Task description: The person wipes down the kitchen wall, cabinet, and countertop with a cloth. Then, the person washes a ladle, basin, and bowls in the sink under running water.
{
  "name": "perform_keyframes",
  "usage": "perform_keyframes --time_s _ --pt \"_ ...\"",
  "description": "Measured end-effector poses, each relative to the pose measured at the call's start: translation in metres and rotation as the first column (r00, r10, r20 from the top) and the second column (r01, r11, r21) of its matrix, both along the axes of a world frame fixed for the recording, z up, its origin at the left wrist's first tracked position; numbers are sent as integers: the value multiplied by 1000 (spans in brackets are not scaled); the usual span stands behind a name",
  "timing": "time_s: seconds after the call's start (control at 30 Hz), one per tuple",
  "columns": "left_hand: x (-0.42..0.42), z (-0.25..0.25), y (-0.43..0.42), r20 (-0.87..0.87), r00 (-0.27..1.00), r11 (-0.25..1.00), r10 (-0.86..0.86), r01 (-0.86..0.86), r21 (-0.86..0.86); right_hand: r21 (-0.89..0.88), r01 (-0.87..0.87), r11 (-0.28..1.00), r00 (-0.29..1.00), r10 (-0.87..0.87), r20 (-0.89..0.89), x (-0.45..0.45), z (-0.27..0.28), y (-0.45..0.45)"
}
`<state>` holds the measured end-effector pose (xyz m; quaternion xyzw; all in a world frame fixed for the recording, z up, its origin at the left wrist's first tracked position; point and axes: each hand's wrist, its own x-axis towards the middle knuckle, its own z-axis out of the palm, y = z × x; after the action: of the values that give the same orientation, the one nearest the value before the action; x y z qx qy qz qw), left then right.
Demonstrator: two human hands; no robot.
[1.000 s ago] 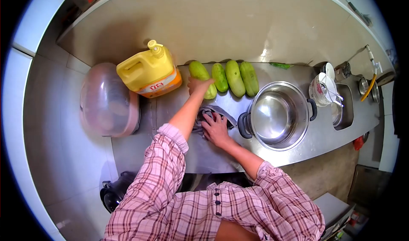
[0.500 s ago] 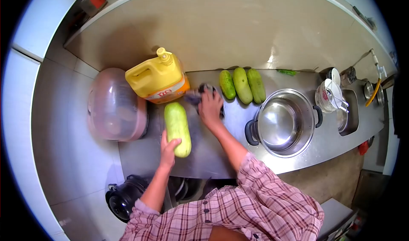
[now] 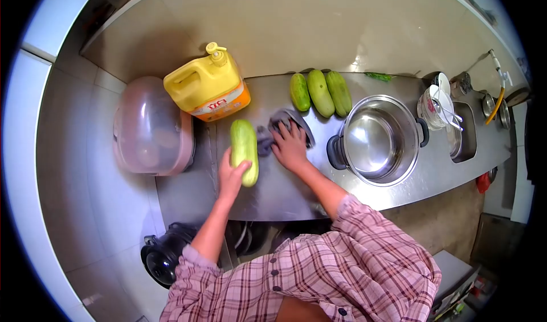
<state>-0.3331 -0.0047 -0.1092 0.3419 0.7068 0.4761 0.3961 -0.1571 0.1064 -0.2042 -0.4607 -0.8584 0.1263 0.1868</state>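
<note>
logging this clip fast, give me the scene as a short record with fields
left hand: left hand grips a pale green gourd
right hand: right hand, fingers spread on a grey cloth
surface: metal counter
back row: three green gourds, side by side
right side: open steel pot with dark handles, then stacked bowls by a sink
left side: yellow pump jug, pinkish lidded container

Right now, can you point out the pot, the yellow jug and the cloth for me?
Pot (image 3: 376, 145): head view, inside bottom.
Yellow jug (image 3: 221, 74): head view, upper body.
Cloth (image 3: 281, 117): head view, part above the right hand (image 3: 292, 149).
</note>
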Motion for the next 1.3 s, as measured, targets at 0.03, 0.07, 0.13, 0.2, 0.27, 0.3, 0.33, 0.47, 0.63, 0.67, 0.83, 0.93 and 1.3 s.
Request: perform_keyframes --time_s 0.03,0.07,0.13,0.2,0.27,0.3,0.33,0.47,0.63,0.67,0.83,0.93,1.3 --pt "0 -6 15 -24 1000 1000 -12 12 -8 8 -15 1000 1000 15 -7 22 0 -18" --pt "0 -13 33 -46 999 1000 -26 25 -16 -6 -16 1000 1000 16 -7 45 3 -36" --pt "3 -25 69 -79 993 994 -87 81 -72 -49 7 999 1000 -6 4 91 11 -72" --pt "12 -47 102 -249 968 999 -36 39 6 -36 40 999 997 -38 65 133 8 -102" --pt "17 -74 132 -368 930 999 -3 -17 -51 37 52 998 985 -57 162 173 5 -127" --pt "22 -77 142 -419 908 994 -14 -31 -101 6 64 998 977 -64 202 188 4 -136" --pt "25 -78 152 -472 881 989 -26 -47 -143 -17 76 997 969 -70 238 197 2 -143" --pt "21 -71 170 -294 950 989 -106 70 -131 -12 168 986 986 -168 -15 186 0 -142" --pt "-32 -81 160 -257 954 987 -157 141 -80 29 -194 980 956 196 -218 51 18 -169" --pt "-39 -70 149 -195 971 987 -135 114 -114 82 -296 952 911 307 -275 19 6 -180" --pt "-59 -32 92 -94 993 987 -76 61 -147 20 -563 827 817 559 -142 -92 -26 -216" --pt "-54 -21 61 -118 982 978 -150 130 -165 -3 -559 829 821 553 -140 -72 -26 -209" --pt "88 11 40 273 836 849 -476 518 -107 -14 -64 998 971 66 229 278 -7 -165"
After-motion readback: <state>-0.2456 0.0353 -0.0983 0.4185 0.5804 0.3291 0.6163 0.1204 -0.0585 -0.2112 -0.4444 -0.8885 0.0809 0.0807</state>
